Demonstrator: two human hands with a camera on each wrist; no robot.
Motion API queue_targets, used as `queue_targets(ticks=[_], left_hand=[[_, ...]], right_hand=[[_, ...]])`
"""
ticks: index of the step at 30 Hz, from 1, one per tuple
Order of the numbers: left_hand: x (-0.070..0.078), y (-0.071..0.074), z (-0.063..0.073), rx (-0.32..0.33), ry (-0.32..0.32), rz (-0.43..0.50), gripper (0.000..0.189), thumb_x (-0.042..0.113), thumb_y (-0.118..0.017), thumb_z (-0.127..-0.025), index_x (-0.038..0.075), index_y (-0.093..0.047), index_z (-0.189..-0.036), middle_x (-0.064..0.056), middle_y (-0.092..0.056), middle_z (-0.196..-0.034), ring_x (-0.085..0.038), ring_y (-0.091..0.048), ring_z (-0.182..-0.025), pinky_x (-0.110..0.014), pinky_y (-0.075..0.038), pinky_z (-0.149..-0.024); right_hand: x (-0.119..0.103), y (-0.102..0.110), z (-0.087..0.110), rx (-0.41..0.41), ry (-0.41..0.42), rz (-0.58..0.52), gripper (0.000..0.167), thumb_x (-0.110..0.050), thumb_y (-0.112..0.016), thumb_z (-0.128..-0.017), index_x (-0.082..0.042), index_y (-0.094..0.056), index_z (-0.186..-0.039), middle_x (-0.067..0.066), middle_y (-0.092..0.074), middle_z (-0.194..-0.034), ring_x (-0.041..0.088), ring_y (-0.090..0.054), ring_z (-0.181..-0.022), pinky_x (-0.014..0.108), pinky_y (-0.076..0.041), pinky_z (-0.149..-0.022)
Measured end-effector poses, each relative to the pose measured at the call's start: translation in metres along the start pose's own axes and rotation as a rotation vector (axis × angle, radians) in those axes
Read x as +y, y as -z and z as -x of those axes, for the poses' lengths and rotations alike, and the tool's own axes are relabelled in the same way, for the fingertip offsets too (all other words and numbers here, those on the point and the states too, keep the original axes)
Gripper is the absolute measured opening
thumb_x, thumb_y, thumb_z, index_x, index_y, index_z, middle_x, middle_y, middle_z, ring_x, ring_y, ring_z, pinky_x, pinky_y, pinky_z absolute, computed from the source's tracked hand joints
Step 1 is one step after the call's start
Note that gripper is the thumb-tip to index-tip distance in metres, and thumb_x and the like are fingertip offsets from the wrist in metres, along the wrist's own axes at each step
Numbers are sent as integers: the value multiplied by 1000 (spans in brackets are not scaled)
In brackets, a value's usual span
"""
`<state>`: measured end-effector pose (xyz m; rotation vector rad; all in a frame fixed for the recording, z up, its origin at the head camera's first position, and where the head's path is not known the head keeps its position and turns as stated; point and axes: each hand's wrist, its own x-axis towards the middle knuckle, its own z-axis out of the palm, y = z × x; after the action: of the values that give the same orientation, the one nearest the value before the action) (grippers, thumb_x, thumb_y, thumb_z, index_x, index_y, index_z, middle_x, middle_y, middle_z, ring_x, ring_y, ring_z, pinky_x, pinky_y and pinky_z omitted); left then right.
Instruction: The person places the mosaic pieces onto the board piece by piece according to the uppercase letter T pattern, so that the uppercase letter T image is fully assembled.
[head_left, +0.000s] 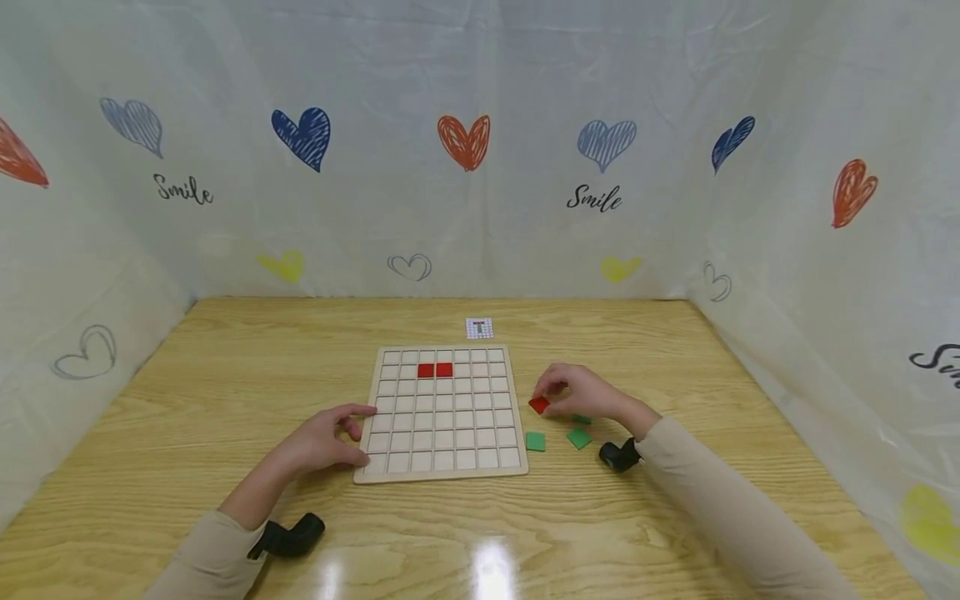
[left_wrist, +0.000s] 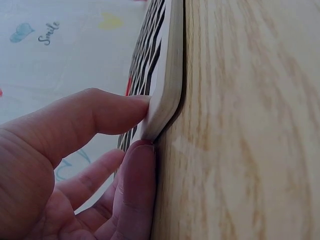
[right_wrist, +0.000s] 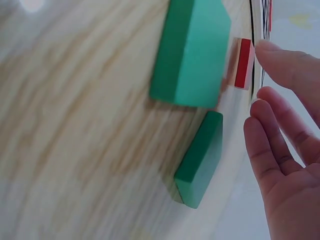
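A square wooden grid board [head_left: 442, 477] lies on the table with two red tiles [head_left: 444, 369] side by side in an upper row. My left hand [head_left: 326, 437] holds the board's left edge near its front corner; the thumb [left_wrist: 120, 112] rests on the rim and another finger [left_wrist: 140, 175] is against its side. Right of the board, my right hand [head_left: 581, 392] reaches over a loose red tile [head_left: 538, 405]. In the right wrist view that red tile [right_wrist: 243, 64] is on the table beside the thumb [right_wrist: 285, 62], and the fingers are parted, with nothing pinched between them.
Green tiles lie loose near the right hand: one [head_left: 535, 441] beside the board, another [head_left: 578, 437] farther right, a third [head_left: 581, 418] partly under the hand. A small printed pattern card [head_left: 479, 327] lies behind the board. A heart-printed curtain [head_left: 375, 217] surrounds the table.
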<state>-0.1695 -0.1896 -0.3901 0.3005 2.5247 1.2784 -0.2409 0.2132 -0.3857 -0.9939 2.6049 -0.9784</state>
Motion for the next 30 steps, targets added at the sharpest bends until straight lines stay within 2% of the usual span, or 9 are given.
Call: queue_targets(ticks=[6, 12, 18, 30], left_hand=[[-1, 0, -1, 1, 8, 3, 68, 4, -78, -68, -2, -50, -129, -8, -49, -87, -18, -41, -65, -29, -35, -59], [-1, 0, -3, 8, 7, -8, 68, 4, -78, -67, -1, -50, -129, -7, -49, -86, -18, -41, -65, -29, -35, -59], [0, 0, -2, 1, 7, 0, 67, 4, -77, -68, -2, -50, -129, -7, -49, -86, -18, -41, -65, -29, -35, -59], [2, 0, -1, 6, 27, -3, 67, 4, -78, -68, -1, -50, -129, -8, -48, -87, -18, -41, -66, -29, -36, -59]], right_hand=[[6, 0, -1, -33, 35, 13, 15, -2, -72, -79, -6, -71, -94, 4, -61, -102, 20, -57, -94, 31, -47, -80], [7, 1, -1, -55, 71, 23, 13, 2, -69, -80, -2, -71, -92, 5, -61, -97, 20, -58, -91, 29, -48, -78], [7, 1, -1, -48, 35, 31, 15, -2, -72, -79, -4, -71, -93, 1, -60, -94, 14, -56, -86, 28, -48, -76], [6, 1, -6, -14, 41, 25, 15, -5, -71, -80, -5, -71, -96, 1, -60, -94, 16, -56, -86, 29, -47, -77]])
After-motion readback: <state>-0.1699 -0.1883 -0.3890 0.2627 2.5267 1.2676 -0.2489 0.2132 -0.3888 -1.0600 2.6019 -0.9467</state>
